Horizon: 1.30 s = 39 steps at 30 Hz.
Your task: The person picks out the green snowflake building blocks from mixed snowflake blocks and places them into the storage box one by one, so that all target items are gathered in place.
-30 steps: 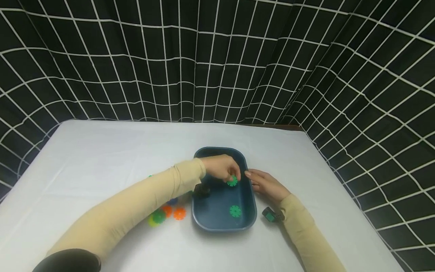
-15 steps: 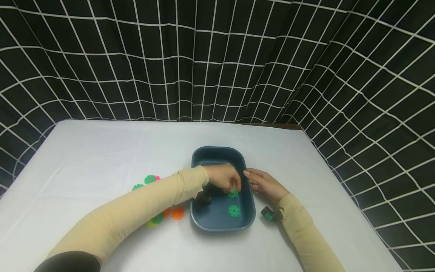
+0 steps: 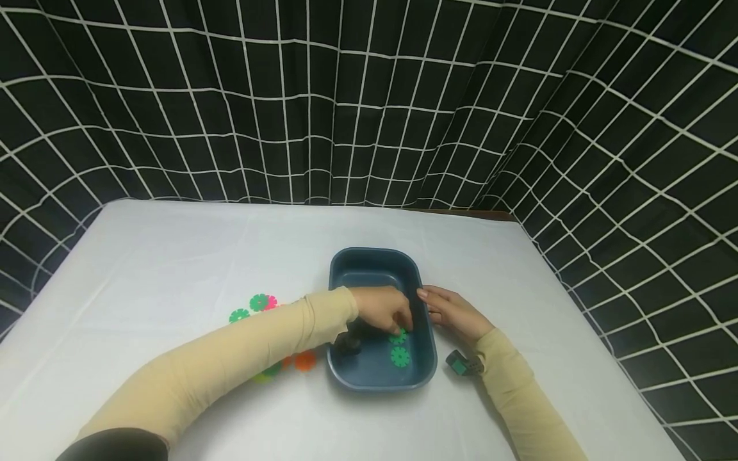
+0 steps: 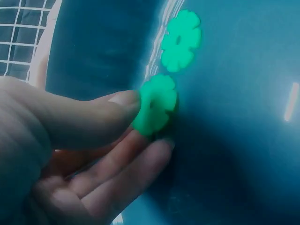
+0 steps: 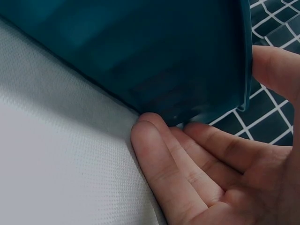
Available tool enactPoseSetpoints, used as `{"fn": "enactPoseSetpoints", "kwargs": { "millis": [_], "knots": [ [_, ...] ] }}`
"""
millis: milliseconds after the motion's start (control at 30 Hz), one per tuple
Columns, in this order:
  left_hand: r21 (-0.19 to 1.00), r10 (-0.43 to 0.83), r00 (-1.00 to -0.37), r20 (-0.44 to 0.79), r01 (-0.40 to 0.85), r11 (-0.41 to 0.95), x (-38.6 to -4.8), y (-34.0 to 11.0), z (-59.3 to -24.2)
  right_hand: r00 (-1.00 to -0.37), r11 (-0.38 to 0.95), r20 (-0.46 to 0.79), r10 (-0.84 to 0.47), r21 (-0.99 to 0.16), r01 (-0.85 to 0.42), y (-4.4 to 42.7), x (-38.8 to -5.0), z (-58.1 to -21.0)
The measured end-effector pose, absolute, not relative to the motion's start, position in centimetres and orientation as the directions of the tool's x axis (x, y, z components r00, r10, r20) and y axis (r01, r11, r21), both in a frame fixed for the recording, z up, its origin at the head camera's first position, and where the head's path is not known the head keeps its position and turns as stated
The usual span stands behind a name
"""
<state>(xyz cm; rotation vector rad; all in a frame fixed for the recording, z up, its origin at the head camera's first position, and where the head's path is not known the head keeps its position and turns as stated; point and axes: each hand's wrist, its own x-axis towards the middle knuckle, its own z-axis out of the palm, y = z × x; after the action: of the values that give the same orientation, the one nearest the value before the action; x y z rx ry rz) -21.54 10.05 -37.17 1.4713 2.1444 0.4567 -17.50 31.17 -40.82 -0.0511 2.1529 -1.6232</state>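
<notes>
Over the inside of a blue-grey bin point(image 3: 382, 388), my left hand point(image 3: 382, 308) pinches a green flower-shaped disc point(image 3: 398, 336). The left wrist view shows this disc point(image 4: 161, 101) between the thumb and fingers of my left hand point(image 4: 89, 136), low over the bin floor. Another green disc point(image 3: 400, 356) lies flat beside it, and appears as the second disc point(image 4: 182, 40) in the left wrist view. My right hand point(image 3: 459, 315) rests at the bin's right side. In the right wrist view its fingertips point(image 5: 152, 133) touch the lower wall point(image 5: 164, 70), thumb near the rim.
Several loose discs lie on the white table left of the bin, partly behind my left sleeve: green point(image 3: 259, 302), pink point(image 3: 270, 302) and orange point(image 3: 305, 360). A dark device with a green face point(image 3: 459, 365) is by my right wrist. A black grid-patterned curtain point(image 3: 305, 115) stands behind.
My left hand has moved down in the head view with the green disc, bringing it beside the other one in the bin. My right hand has stayed against the bin's side.
</notes>
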Motion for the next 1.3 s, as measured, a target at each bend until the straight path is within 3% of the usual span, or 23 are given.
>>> {"fn": "enactPoseSetpoints", "kwargs": {
  "millis": [200, 400, 567, 667, 800, 967, 1300],
  "knots": [
    [0.565, 0.922, -0.33, -0.203, 0.73, 0.385, -21.6, 9.3, -36.3, -0.902, 0.3, -0.326, -0.284, -0.923, 0.239, 31.3, -17.7, -41.0],
    [0.648, 0.918, -0.393, -0.05, 0.687, 0.33, -21.7, 5.1, -34.1, -0.903, 0.318, -0.352, -0.248, -0.91, 0.267, 31.1, -17.6, -40.9],
    [0.68, 0.835, -0.549, 0.048, 0.63, 0.375, -21.7, -2.0, -32.9, -0.906, 0.333, -0.36, -0.223, -0.901, 0.277, 31.1, -17.2, -40.9],
    [0.612, 0.756, -0.65, 0.077, 0.629, 0.479, -21.8, -6.2, -33.6, -0.905, 0.341, -0.364, -0.218, -0.898, 0.279, 31.3, -17.0, -40.8],
    [0.493, 0.666, -0.746, 0.017, 0.586, 0.643, -21.7, -9.9, -35.6, -0.906, 0.336, -0.361, -0.223, -0.901, 0.276, 31.7, -16.8, -40.7],
    [0.465, 0.647, -0.76, -0.063, 0.551, 0.693, -21.4, -12.0, -37.6, -0.906, 0.329, -0.361, -0.221, -0.902, 0.279, 31.9, -16.8, -40.9],
    [0.469, 0.594, -0.804, -0.039, 0.51, 0.721, -21.5, -13.0, -39.8, -0.904, 0.328, -0.365, -0.224, -0.901, 0.283, 31.3, -17.6, -41.1]
  ]
}}
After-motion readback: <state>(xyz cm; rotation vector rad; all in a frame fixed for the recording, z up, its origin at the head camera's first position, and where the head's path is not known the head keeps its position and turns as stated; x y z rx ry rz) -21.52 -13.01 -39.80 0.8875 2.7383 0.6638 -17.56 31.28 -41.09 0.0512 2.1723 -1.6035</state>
